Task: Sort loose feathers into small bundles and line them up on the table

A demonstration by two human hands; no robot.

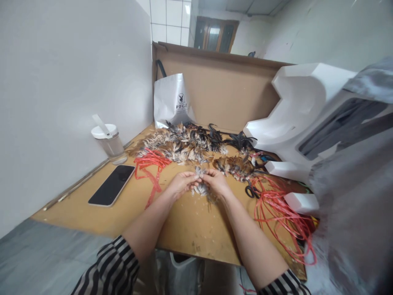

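Over the middle of the table, my left hand (pixel 183 182) and my right hand (pixel 216 182) meet with fingertips pinched on a small tuft of pale grey feathers (pixel 201 188). The tuft shows between and below the fingers. Just beyond lies a long heap of brown, white and black feathers (pixel 181 143). A smaller bunch of brown feathers (pixel 235 166) is to the right of my right hand. Flat red plastic strips (pixel 152 162) lie beyond my left hand. More red strips (pixel 282 213) spread at the right, beside black-handled scissors (pixel 252 191) whose blades are hidden.
A phone (pixel 112 185) and a lidded cup (pixel 109 143) stand at the left. A silver bag (pixel 170 100) leans against the cardboard wall (pixel 227 88) at the back. White foam pieces (pixel 302 96) edge the right side. A bin (pixel 182 270) sits under the table's front edge.
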